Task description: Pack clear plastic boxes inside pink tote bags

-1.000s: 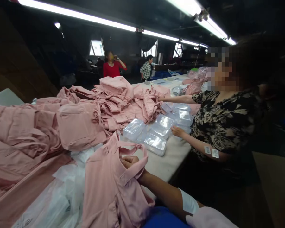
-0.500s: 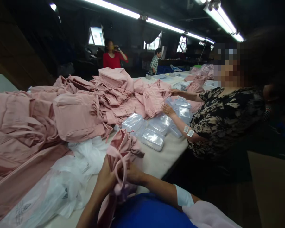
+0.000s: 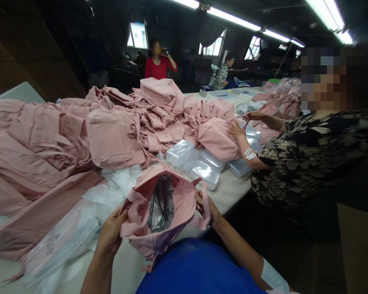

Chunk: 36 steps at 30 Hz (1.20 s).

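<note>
- Gripping the open pink bag [image 3: 182,200] between them: left hand [image 3: 110,230] at its eight o'clock, right hand [image 3: 207,208] at three.
- Even outward tension should best spread it around the silvery lining [image 3: 161,204].
- Clear boxes [image 3: 205,173] lie toward its one o'clock.

Boxes [image 3: 207,174] beyond bag [image 3: 182,200], bare tabletop [image 3: 228,197] rightward

A plain, saturated blue garment [image 3: 199,269] with a smooth, rounded surface covers the wearer's torso. Right of the blue garment, a flat whitish band [image 3: 272,275] lies on the right arm, with a sliver of pale pinkish cloth [image 3: 279,291] adjoining. The left hand [image 3: 108,232] and right hand [image 3: 207,206], either side of the garment, are bare.
</note>
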Tool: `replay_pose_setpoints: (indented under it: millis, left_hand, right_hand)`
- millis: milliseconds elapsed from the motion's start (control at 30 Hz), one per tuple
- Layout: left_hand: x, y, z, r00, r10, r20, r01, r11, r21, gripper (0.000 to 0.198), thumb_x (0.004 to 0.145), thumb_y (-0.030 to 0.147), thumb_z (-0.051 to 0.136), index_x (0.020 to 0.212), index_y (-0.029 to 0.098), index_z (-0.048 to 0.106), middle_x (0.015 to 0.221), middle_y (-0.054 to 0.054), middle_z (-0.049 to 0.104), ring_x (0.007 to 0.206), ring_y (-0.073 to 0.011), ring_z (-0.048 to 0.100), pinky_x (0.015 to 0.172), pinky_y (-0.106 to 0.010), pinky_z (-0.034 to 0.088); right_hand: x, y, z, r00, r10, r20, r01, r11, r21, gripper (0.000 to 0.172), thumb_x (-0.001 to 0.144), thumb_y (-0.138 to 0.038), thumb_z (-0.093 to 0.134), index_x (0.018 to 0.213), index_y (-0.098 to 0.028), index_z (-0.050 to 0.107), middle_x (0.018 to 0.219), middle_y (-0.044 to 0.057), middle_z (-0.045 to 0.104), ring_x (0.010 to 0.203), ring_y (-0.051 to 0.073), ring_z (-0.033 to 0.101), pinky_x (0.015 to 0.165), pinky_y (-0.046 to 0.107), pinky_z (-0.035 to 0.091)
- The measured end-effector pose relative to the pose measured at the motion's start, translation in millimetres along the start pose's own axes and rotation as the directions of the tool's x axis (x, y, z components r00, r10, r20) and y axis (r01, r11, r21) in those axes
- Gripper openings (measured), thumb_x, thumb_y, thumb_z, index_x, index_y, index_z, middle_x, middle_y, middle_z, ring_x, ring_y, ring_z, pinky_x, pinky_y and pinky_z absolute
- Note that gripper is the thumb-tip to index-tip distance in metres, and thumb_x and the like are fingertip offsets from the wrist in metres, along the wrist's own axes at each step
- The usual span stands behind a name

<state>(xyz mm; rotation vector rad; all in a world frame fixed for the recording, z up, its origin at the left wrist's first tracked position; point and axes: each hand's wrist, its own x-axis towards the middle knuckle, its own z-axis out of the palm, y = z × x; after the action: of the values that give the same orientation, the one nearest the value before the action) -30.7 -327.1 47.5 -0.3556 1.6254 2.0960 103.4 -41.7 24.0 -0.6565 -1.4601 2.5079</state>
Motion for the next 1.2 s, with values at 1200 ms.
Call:
replay_pose_setpoints:
  millis: [1200]
  left_hand:
    - [-36, 14, 74.8, 0.734, 0.524, 0.432, -0.606, 0.218, 0.765, 0.041, 0.091, 0.049, 0.038, 0.075, 0.019, 0.061, 0.068, -0.002, 0.057, 0.064, -0.0178, 0.053, 0.063, -0.029, 0.034]
  right_hand:
    - [28, 4, 119, 0.551, -0.603, 0.577, 0.679, -0.079, -0.730, 0.020, 0.094, -0.024, 0.050, 0.088, -0.014, 0.067, 0.082, 0.007, 0.069, 0.076, 0.017, 0.062, 0.069, 0.027, 0.043]
